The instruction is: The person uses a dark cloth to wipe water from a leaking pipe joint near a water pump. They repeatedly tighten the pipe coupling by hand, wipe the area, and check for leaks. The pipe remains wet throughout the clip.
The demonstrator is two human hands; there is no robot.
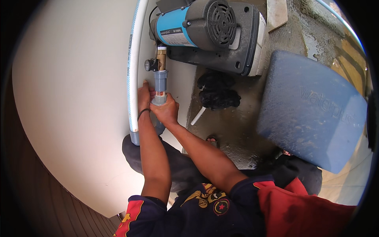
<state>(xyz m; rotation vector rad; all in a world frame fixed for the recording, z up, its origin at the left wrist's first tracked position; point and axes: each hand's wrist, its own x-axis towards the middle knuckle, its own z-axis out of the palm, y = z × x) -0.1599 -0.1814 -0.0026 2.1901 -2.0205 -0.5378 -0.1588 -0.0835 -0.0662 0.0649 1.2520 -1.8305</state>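
Observation:
My right hand [167, 111] is closed round a grey plastic pipe fitting [159, 100] from its right side. My left hand [145, 94] closes on the same fitting from the left, its thumb pointing up and its fingers partly hidden behind it. Just above my hands, a short white piece with red marks [160, 94] shows between this fitting and a grey pipe coupling [160, 81]. A brass fitting [162, 59] with a round black gauge [151, 64] joins the coupling to a blue and black water pump [173, 31].
A white pipe [133, 75] runs along the pale wall [71, 98] on my left. Black cloth-like bundles [219, 96] and a short white pipe [198, 115] lie on the wet floor. A large grey-blue cover [308, 106] stands at the right.

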